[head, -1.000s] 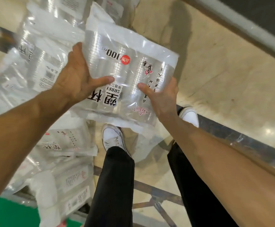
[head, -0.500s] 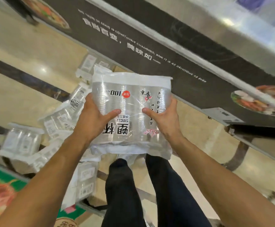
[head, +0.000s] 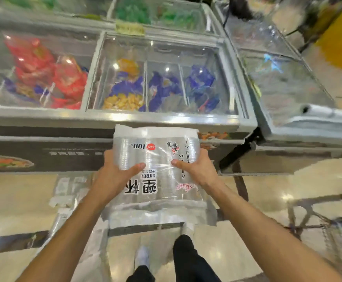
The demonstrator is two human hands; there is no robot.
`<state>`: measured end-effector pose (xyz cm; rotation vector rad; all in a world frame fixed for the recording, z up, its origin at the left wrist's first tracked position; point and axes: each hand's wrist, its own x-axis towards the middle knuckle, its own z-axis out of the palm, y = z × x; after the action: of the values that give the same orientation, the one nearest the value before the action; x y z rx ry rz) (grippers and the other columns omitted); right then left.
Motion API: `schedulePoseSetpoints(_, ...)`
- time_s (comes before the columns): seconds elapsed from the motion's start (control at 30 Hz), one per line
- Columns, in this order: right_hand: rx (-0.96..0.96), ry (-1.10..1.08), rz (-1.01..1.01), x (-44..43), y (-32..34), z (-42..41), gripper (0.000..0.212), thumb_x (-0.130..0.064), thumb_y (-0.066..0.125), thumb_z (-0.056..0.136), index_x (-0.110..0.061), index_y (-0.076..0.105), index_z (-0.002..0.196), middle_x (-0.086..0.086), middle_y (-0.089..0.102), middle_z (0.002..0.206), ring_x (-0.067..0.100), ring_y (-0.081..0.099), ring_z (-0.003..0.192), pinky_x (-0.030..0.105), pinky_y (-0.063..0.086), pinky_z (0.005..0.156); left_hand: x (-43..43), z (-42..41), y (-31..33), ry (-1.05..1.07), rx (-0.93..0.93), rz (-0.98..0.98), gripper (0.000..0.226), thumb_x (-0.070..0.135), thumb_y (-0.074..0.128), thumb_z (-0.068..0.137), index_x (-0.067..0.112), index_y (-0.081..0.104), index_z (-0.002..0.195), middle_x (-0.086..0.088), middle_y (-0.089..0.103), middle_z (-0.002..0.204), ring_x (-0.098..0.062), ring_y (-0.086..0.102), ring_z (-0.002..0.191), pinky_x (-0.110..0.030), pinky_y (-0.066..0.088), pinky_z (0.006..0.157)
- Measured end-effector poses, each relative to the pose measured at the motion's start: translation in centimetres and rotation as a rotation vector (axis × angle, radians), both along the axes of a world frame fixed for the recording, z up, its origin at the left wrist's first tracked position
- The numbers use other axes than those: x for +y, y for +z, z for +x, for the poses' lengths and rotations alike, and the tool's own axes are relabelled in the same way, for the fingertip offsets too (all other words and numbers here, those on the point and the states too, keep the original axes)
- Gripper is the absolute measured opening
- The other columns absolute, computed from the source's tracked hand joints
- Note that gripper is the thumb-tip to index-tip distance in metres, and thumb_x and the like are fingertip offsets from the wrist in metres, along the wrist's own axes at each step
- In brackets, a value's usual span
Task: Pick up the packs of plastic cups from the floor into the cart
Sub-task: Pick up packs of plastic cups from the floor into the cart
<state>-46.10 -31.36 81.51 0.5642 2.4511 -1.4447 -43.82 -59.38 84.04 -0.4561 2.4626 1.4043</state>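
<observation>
A clear pack of plastic cups (head: 158,157), printed with black characters and a red dot, is held up at chest height in front of me. My left hand (head: 113,176) grips its left side with the thumb across the front. My right hand (head: 198,169) holds the right side the same way. More packs of cups (head: 68,190) lie blurred on the floor at lower left. A wire cart (head: 333,231) shows blurred at the lower right edge.
A long glass-topped chest freezer (head: 166,117) filled with coloured food bags stands right ahead. A second freezer (head: 300,131) joins it at the right. My legs and shoes (head: 143,257) are below on the glossy beige floor.
The view has swung up from the floor to the freezers. The pack has risen with both hands still on it, and the pile of packs has dropped to lower left.
</observation>
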Motion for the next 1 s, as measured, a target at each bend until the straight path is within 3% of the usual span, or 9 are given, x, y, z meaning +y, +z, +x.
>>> schedulePoseSetpoints(0.17, 0.04, -0.207, 0.034, 11.6, 5.4, 4.1, 0.115, -0.094, 0.088, 0.036, -0.021, 0.066, 0.124, -0.006, 0.08, 0.103, 0.015, 0.079, 0.091, 0.04, 0.063, 0.084, 10.8, -3.1, 5.7, -0.277, 0.055, 0.021, 0.088, 0.064, 0.087, 0.079, 0.021, 0.041, 0.14, 0.0, 0.063, 0.123, -0.03, 0.065, 0.116, -0.045, 0.051, 0.097)
schedulePoseSetpoints(0.33, 0.123, -0.432, 0.026, 24.9, 11.1, 10.1, 0.115, -0.089, 0.093, 0.034, -0.017, 0.07, 0.121, -0.005, 0.081, 0.102, 0.013, 0.08, 0.088, 0.042, 0.065, 0.085, 24.6, -5.3, 10.0, -0.568, 0.145, 0.067, 0.099, 0.087, 0.086, 0.059, 0.035, 0.051, 0.137, 0.01, 0.076, 0.117, -0.016, 0.078, 0.1, -0.05, 0.061, 0.095)
schedulePoseSetpoints(0.47, 0.185, -0.591, 0.023, 35.4, 14.6, 16.2, 0.109, -0.085, 0.095, 0.041, -0.021, 0.069, 0.125, -0.006, 0.081, 0.108, 0.014, 0.079, 0.095, 0.043, 0.064, 0.089, 38.2, -3.4, 13.3, -0.724, 0.213, 0.093, 0.095, 0.079, 0.088, 0.064, 0.028, 0.05, 0.135, 0.01, 0.071, 0.115, -0.013, 0.074, 0.1, -0.045, 0.06, 0.094)
schedulePoseSetpoints(0.53, 0.186, -0.639, 0.024, 40.5, 15.8, 19.9, 0.099, -0.081, 0.096, 0.048, -0.026, 0.069, 0.125, -0.008, 0.08, 0.11, 0.015, 0.079, 0.098, 0.043, 0.063, 0.091, 45.2, -1.3, 14.2, -0.807, 0.23, 0.087, 0.092, 0.075, 0.088, 0.07, 0.023, 0.045, 0.132, 0.013, 0.064, 0.112, -0.01, 0.068, 0.097, -0.038, 0.058, 0.085)
schedulePoseSetpoints(0.6, 0.173, -0.715, 0.017, 45.6, 16.2, 24.0, 0.108, -0.087, 0.093, 0.042, -0.03, 0.064, 0.129, -0.008, 0.077, 0.117, 0.017, 0.077, 0.101, 0.045, 0.061, 0.093, 52.1, 0.9, 14.4, -0.899, 0.234, 0.077, 0.081, 0.068, 0.086, 0.078, 0.024, 0.044, 0.131, 0.02, 0.058, 0.111, -0.002, 0.062, 0.091, -0.032, 0.052, 0.077)
schedulePoseSetpoints(0.7, 0.207, -0.799, 0.009, 53.2, 15.6, 30.0, 0.119, -0.09, 0.092, 0.038, -0.032, 0.06, 0.136, -0.008, 0.074, 0.126, 0.016, 0.074, 0.108, 0.045, 0.059, 0.098, 61.7, 4.4, 13.7, -1.033, 0.23, 0.112, 0.084, 0.077, 0.084, 0.075, 0.031, 0.047, 0.135, 0.02, 0.06, 0.123, -0.01, 0.065, 0.108, -0.037, 0.052, 0.094)
schedulePoseSetpoints(0.77, 0.213, -0.84, 0.031, 56.3, 17.2, 33.8, 0.103, -0.083, 0.094, 0.047, -0.032, 0.064, 0.132, -0.011, 0.075, 0.12, 0.01, 0.074, 0.105, 0.04, 0.058, 0.098, 67.4, 6.9, 13.0, -1.081, 0.214, 0.141, 0.089, 0.078, 0.086, 0.071, 0.03, 0.049, 0.136, 0.014, 0.06, 0.129, -0.014, 0.067, 0.116, -0.041, 0.053, 0.1)
schedulePoseSetpoints(0.87, 0.196, -0.892, 0.027, 61.8, 17.9, 38.6, 0.045, -0.05, 0.094, 0.078, -0.034, 0.064, 0.107, -0.016, 0.072, 0.096, -0.004, 0.07, 0.084, 0.018, 0.051, 0.073, 75.1, 9.9, 12.4, -1.162, 0.153, 0.153, 0.092, 0.078, 0.088, 0.068, 0.023, 0.054, 0.133, 0.007, 0.068, 0.125, -0.016, 0.075, 0.105, -0.043, 0.059, 0.091)
schedulePoseSetpoints(1.0, 0.162, -1.031, 0.011, 68.6, 17.7, 42.4, 0.06, -0.057, 0.092, 0.075, -0.024, 0.059, 0.112, -0.006, 0.07, 0.11, 0.013, 0.066, 0.095, 0.03, 0.046, 0.081, 85.4, 11.6, 11.8, -1.315, 0.116, 0.16, 0.102, 0.087, 0.087, 0.059, 0.028, 0.057, 0.135, 0.001, 0.079, 0.118, -0.019, 0.081, 0.096, -0.048, 0.065, 0.085)
